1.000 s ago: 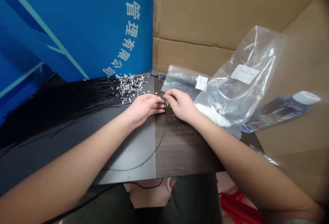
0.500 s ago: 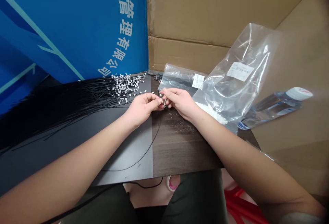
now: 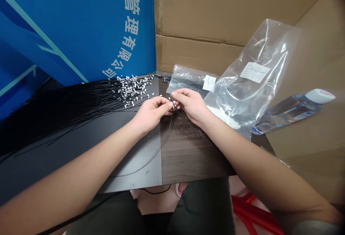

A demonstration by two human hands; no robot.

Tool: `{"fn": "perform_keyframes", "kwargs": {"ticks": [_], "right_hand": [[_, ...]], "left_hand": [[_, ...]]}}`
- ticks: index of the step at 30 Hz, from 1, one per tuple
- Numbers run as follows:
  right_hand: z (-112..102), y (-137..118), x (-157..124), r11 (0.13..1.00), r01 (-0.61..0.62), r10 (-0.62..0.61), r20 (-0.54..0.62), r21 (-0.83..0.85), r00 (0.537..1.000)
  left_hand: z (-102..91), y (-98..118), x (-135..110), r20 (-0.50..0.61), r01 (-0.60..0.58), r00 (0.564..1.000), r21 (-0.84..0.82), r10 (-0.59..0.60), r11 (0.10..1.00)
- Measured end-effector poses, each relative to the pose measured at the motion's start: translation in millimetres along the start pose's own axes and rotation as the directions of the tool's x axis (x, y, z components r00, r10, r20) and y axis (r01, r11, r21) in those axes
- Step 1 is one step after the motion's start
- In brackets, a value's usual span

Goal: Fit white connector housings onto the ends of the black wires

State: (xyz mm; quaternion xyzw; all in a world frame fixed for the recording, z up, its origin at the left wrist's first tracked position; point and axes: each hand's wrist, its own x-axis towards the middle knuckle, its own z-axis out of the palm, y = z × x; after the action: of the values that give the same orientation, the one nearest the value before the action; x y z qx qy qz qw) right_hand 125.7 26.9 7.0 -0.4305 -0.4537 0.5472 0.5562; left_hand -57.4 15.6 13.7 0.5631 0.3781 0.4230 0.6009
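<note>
Over the table, my left hand (image 3: 155, 111) is closed in a pinch at the end of a thin black wire (image 3: 170, 121), which hangs from the fingertips and curves down over the tabletop. My right hand (image 3: 191, 104) is beside it, thumb and forefinger pressed together and the other fingers curled. Small white pieces (image 3: 174, 103) show between the two hands. Exactly what the right fingertips grip is too small to make out. To the left lies a large bundle of black wires (image 3: 70, 102), many tipped with small white tags or connectors (image 3: 132, 88).
A small clear bag (image 3: 185, 78) with dark contents lies behind my hands. To the right are a large clear bag (image 3: 258, 94) with white bits (image 3: 223, 117) inside and a tilted water bottle (image 3: 291, 113). Cardboard (image 3: 199, 12) and a blue panel (image 3: 94, 22) stand behind.
My hands stay close together, with the right one shifted slightly. The hanging wire has swung a little and looks blurred. The view has tilted slightly.
</note>
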Motion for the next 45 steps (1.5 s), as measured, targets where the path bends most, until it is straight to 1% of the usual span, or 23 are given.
{"fn": "perform_keyframes", "kwargs": {"ticks": [2,4,8,11,13,18,21,23,24,26,28,30,32,34,36,40,45], "right_hand": [[-2.5,-4.6,1.0,0.999,0.023,-0.022,-0.043,0.026,0.999],[-3.8,-9.2,0.0,0.999,0.036,-0.036,-0.011,0.024,0.999],[0.5,-9.2,-5.4,0.993,0.088,-0.082,0.078,-0.079,0.994],[5.6,-2.0,-7.8,0.967,0.153,-0.134,0.102,-0.202,0.986],[7.4,1.9,-8.8,0.938,0.199,-0.179,0.093,-0.284,0.979],[7.3,0.6,-12.8,0.826,0.3,-0.305,0.07,-0.477,0.95],[6.9,-2.8,-16.1,0.714,0.384,-0.394,0.119,-0.585,0.912],[7.0,-4.3,-17.7,0.632,0.426,-0.429,0.166,-0.647,0.888],[7.0,-4.8,-18.2,0.602,0.438,-0.438,0.182,-0.668,0.88],[6.9,-5.0,-18.2,0.572,0.448,-0.447,0.198,-0.686,0.873],[6.1,-4.2,-16.5,0.593,0.442,-0.436,0.193,-0.673,0.879],[4.4,-2.5,-13.5,0.68,0.399,-0.387,0.161,-0.615,0.908],[2.2,-0.3,-9.7,0.788,0.33,-0.311,0.127,-0.52,0.942],[0.2,1.6,-6.4,0.859,0.269,-0.247,0.108,-0.436,0.963],[-0.9,2.9,-4.5,0.886,0.24,-0.219,0.097,-0.398,0.971],[-0.9,3.2,-4.8,0.895,0.23,-0.211,0.092,-0.383,0.973],[1.3,1.5,-7.8,0.911,0.214,-0.188,0.105,-0.352,0.976]], "left_hand": [[-1.9,1.5,2.1,-0.08,0.022,0.996,-0.074,-0.028,0.997],[-4.7,3.0,4.8,-0.119,0.055,0.99,-0.159,-0.074,0.986],[-6.8,4.1,7.6,-0.115,0.11,0.982,-0.284,-0.147,0.953],[-5.0,4.0,6.8,-0.11,0.135,0.978,-0.31,-0.176,0.941],[-3.8,4.4,5.9,-0.12,0.14,0.975,-0.322,-0.187,0.936],[-3.0,6.6,5.3,-0.122,0.152,0.97,-0.361,-0.208,0.92],[-2.1,7.3,5.6,-0.099,0.196,0.962,-0.401,-0.256,0.895],[-1.0,7.6,5.4,-0.07,0.23,0.956,-0.424,-0.285,0.876],[-0.4,7.6,5.1,-0.055,0.243,0.954,-0.43,-0.293,0.87],[0.7,7.5,4.3,-0.031,0.254,0.955,-0.428,-0.295,0.867],[1.1,7.1,3.6,-0.018,0.254,0.958,-0.408,-0.286,0.877],[-0.1,6.2,3.3,-0.023,0.23,0.967,-0.353,-0.254,0.907],[-3.0,5.4,3.7,-0.063,0.161,0.981,-0.255,-0.182,0.953],[-6.7,5.0,4.6,-0.096,0.077,0.991,-0.133,-0.09,0.988],[-10.1,5.1,5.8,-0.091,0.019,0.996,-0.032,-0.022,0.999],[-13.6,4.9,7.8,-0.058,-0.047,0.997,0.128,0.055,0.991],[-15.1,3.6,9.4,-0.053,-0.109,0.991,0.236,0.125,0.966]]}}
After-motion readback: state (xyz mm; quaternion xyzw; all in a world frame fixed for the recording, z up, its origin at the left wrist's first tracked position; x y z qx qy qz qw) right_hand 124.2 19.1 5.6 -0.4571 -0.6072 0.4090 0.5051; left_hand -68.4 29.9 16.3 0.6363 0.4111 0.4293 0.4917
